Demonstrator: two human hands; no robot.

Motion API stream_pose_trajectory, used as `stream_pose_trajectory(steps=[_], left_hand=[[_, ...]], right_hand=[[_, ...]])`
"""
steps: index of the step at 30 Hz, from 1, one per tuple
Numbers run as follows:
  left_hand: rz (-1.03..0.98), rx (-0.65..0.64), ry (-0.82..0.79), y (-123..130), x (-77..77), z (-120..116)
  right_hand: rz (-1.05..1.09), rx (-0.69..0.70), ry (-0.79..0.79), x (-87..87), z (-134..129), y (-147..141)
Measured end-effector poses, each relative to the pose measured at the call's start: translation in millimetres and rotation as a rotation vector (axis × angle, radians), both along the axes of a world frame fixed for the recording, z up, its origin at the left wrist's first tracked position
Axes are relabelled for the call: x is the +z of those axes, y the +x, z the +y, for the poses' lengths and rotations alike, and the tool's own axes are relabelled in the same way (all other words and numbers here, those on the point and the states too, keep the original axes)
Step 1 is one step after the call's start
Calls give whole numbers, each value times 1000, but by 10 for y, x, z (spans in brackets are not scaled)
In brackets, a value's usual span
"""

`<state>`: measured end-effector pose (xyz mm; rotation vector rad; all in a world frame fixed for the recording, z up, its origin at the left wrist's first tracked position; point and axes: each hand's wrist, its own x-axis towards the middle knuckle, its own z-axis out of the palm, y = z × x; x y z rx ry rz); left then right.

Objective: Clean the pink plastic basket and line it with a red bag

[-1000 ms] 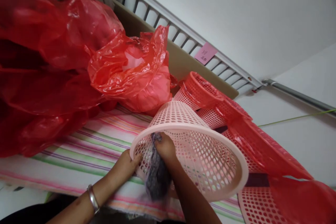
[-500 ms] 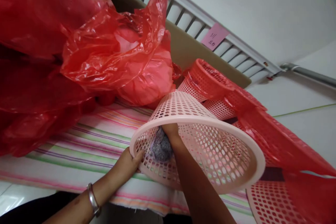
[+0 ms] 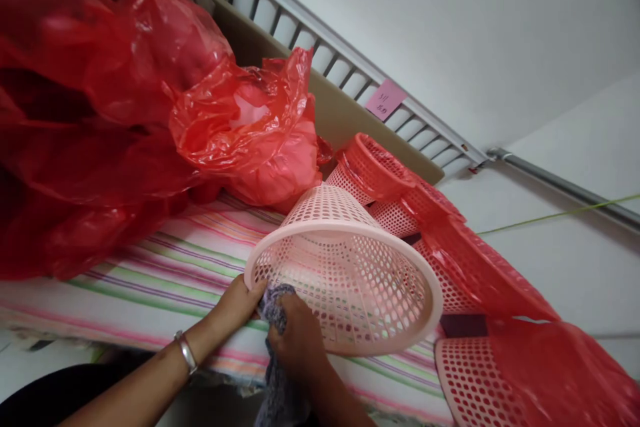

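A pink perforated basket [image 3: 350,293] lies on its side on a striped cloth [image 3: 165,273], its wide mouth facing me. My left hand [image 3: 243,303], with a silver bangle on the wrist, grips the basket's left rim, thumb on the inner side. A grey-purple cloth [image 3: 280,380] is bunched in my closed right hand [image 3: 300,340], at the lower left of the basket's mouth. Part of it presses against the rim beside my left thumb, and the rest hangs down below.
Crumpled red plastic bags [image 3: 240,127] cover the left and back. More pink baskets [image 3: 480,373], partly wrapped in red plastic, line the right. Behind stands a white slatted rail [image 3: 325,57] with a pink note [image 3: 386,100].
My right hand has come out of the basket's inside to its lower left rim, bringing the grey cloth, which now hangs down. My left hand still holds the rim.
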<state>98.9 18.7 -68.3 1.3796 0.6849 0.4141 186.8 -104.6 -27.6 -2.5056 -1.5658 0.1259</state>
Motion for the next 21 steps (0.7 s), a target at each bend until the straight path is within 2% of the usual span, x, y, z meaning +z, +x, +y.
stream_pose_trajectory(steps=[3, 9, 15, 18, 21], left_hand=[[-8, -8, -7, 4, 1, -2], [-9, -61, -77, 8, -3, 21], [-8, -57, -76, 22, -26, 8], [-8, -75, -104, 2, 22, 23], [-27, -88, -89, -55, 140, 115]], right_hand=[[-71, -68, -14, 3, 194, 168], [-198, -180, -54, 23, 784, 661], [-210, -312, -46, 1, 1209, 1206], [-183, -378, -39, -27, 1362, 1358], [-155, -428, -31, -47, 1414, 1408]])
